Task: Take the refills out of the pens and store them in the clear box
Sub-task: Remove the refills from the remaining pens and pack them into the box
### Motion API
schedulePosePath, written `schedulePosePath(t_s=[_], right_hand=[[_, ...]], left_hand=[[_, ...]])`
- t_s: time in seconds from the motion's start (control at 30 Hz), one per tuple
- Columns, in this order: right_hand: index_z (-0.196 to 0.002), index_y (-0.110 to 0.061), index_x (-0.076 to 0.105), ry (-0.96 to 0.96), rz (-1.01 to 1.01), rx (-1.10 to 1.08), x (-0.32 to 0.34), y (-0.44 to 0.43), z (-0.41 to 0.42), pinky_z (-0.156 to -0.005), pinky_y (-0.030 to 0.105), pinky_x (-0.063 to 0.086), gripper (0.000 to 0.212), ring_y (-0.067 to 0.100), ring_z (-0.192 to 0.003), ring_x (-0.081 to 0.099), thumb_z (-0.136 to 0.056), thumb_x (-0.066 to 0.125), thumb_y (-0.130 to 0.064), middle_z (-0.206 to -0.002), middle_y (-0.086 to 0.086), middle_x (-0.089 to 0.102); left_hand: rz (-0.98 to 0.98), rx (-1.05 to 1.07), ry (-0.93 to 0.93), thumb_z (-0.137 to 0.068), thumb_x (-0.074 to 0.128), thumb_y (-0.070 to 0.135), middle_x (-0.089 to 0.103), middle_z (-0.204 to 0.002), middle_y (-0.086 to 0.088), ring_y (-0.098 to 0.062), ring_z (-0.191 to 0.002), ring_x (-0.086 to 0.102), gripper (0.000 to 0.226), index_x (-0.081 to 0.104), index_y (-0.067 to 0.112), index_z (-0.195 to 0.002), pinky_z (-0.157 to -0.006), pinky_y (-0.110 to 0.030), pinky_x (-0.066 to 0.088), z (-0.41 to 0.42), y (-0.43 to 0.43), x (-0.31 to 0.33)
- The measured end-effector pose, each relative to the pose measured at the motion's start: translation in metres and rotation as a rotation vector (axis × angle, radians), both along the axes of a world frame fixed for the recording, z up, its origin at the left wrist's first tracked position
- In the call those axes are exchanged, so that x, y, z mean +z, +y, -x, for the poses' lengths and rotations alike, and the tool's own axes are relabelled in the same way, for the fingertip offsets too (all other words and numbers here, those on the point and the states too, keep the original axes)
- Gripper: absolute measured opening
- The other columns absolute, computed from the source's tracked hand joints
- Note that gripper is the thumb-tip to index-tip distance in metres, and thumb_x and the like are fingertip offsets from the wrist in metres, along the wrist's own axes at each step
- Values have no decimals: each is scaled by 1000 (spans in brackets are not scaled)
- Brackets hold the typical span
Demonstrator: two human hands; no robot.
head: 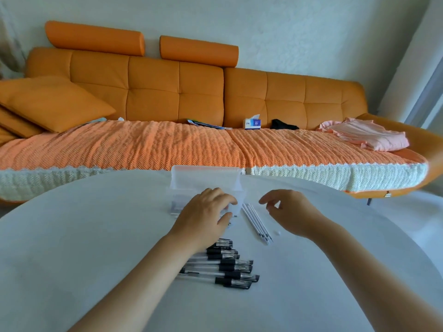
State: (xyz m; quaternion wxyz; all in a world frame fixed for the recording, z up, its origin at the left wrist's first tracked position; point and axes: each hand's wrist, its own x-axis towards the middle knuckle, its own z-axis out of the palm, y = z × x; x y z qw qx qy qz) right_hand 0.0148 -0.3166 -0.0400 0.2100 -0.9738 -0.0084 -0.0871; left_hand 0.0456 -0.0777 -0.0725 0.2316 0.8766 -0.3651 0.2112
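**White pen refills lie between two hands, beside a clear box**

White, thin plastic pen refills [256, 222], three of them, lie side by side on a round white surface [96, 236]. Bare hands sit on either side of them.

The right hand [287, 209] hovers low just to the right of the refills. Its fingers are loosely curled, with thumb and forefinger a little apart and nothing visible between them.

The left hand [206, 212] lies palm down over the near side of a clear plastic box [203, 178]. Its fingers are bent over the front wall. Whether it grips the box or only rests on it cannot be told.

The refills run on a diagonal. Their far ends lie just beside the box's front right corner, and their dark tips point back toward the person and to the right.

The box sits beyond the left hand with its hinged lid standing open. Its long side runs left to right.

The right hand is plainly the nearer one to the refills, and a short reach to its left would likely meet the middle of the bundle. Because the refills lie slantwise to the box, they would probably need turning to match its long side before going in.

Closer to the person, partly under the left forearm, is a heap of clear-barrelled pens [230, 262] with black grips and caps. They lie roughly left to right.

An orange sofa [167, 92] stands behind the surface.
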Motion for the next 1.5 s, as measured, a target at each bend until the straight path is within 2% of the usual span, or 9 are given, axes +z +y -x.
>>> schedulePosePath(t_s=[0.17,0.33,0.47,0.67,0.87,1.03,1.2,1.33,1.5], right_hand=[[-109,-34,70,189,102,-92,-22,-33,15,-87,30,52,20,11,-97,61,-91,62,-36,-108,-12,66],[-95,-33,73,177,55,-134,-34,-39,17,-71,25,50,17,9,-86,62,-83,72,-45,-92,-15,67],[-86,-31,76,168,34,-111,-35,-41,13,-68,26,53,7,11,-80,63,-82,73,-35,-85,-13,69],[-89,-31,72,178,105,-78,-34,-48,15,-67,26,49,11,12,-86,60,-87,61,-33,-89,-14,64],[-91,-28,67,199,107,-104,-33,-62,22,-67,26,45,13,16,-87,59,-87,56,-33,-93,-11,64],[-92,-19,61,227,155,-65,-35,-60,26,-72,30,45,20,22,-89,59,-91,46,-33,-95,-2,62],[-81,-14,43,230,203,-18,-37,-61,27,-72,34,38,24,24,-83,47,-101,33,-23,-80,-1,45],[-88,-18,47,212,29,-44,-38,-71,27,-72,36,40,23,25,-85,54,-103,34,-29,-85,-1,53],[-89,-23,61,136,-161,-68,-36,-79,35,-66,31,49,10,15,-74,57,-94,60,-32,-94,-3,64]], left_hand=[[-28,-55,109,-96,51,25,60,-103,13,-6,-103,51,21,66,28,-111,-76,-22,38,3,-41,-6],[-175,-105,172,-96,52,24,62,-99,12,-11,-100,50,20,71,28,-100,-86,-33,46,-10,-76,-15],[-255,-129,193,-95,53,27,60,-100,15,-8,-104,48,20,72,30,-99,-82,-28,45,-12,-91,-16],[-311,-159,194,-96,53,29,61,-107,16,-8,-104,47,22,73,32,-105,-87,-27,43,-18,-104,-15],[-370,-227,236,-92,61,14,64,-103,9,-10,-103,50,20,74,24,-103,-89,-33,46,-32,-122,-10],[-402,-282,219,-88,67,13,65,-98,7,-12,-97,57,16,77,21,-98,-84,-35,49,-40,-128,-7],[-374,-301,57,-90,63,16,62,-89,8,-11,-92,52,10,70,22,-90,-72,-39,50,-38,-132,-15],[-235,-267,39,-93,58,16,62,-87,9,-11,-85,50,5,59,19,-90,-68,-35,47,-34,-135,-21],[-197,-265,62,-95,57,17,62,-86,10,-11,-85,51,3,58,19,-93,-67,-33,47,-32,-134,-21]])
